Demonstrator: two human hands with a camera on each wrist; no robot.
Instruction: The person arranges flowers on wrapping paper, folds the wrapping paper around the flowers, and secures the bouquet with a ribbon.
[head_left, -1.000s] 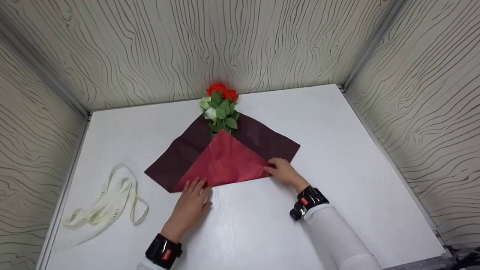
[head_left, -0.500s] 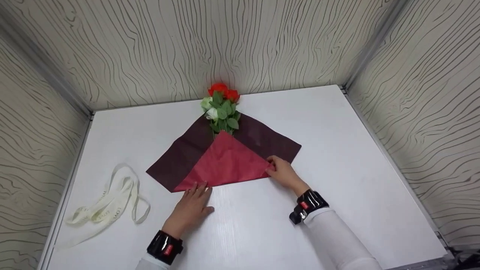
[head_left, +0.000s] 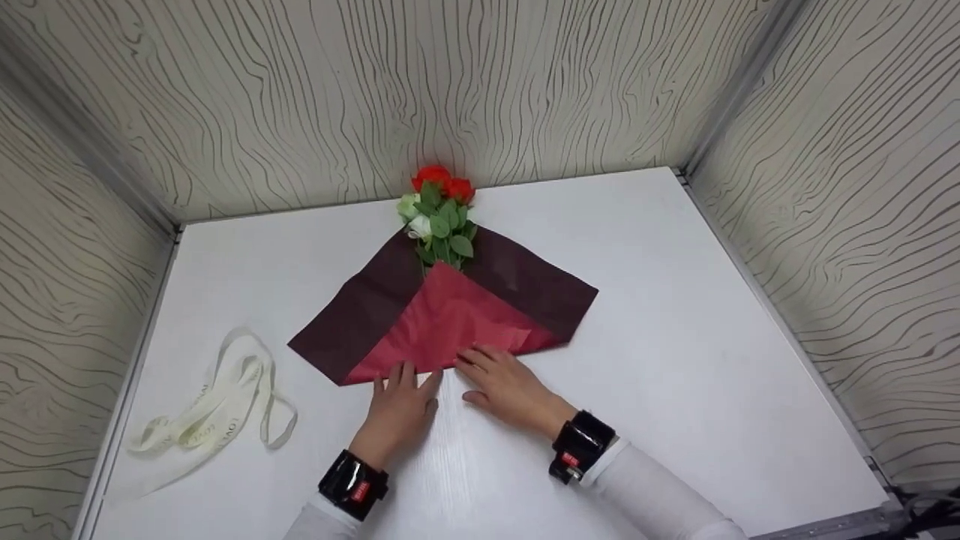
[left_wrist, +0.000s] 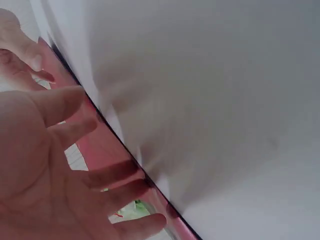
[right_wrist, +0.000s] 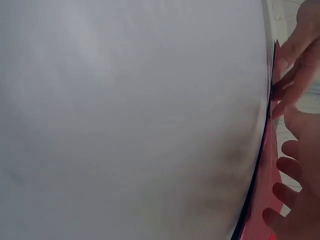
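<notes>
A sheet of wrapping paper (head_left: pixel 360 304), dark maroon with a red face folded up into a triangle, lies around the stems of several flowers (head_left: pixel 442 214), red and white with green leaves. My left hand (head_left: pixel 397 409) rests at the folded lower edge, left of the middle, fingers extended onto the red part. Close beside it, my right hand (head_left: pixel 510 386) lies with straight fingers touching the same edge. In the left wrist view the fingers (left_wrist: pixel 115 175) spread along the red paper (left_wrist: pixel 100 145). The right wrist view shows that hand (right_wrist: pixel 300 185) partly, at its border.
A cream ribbon (head_left: pixel 225 412) with printed letters lies loosely heaped at the left of the white table (head_left: pixel 712 360). Patterned wall panels (head_left: pixel 315 97) stand behind the table and at its sides. Cables (head_left: pixel 934 510) are visible at the lower right corner.
My right hand has let go of the fold's right part and moved left toward the middle of the lower edge. My left hand has shifted slightly right. Paper and flowers stay nearly in place.
</notes>
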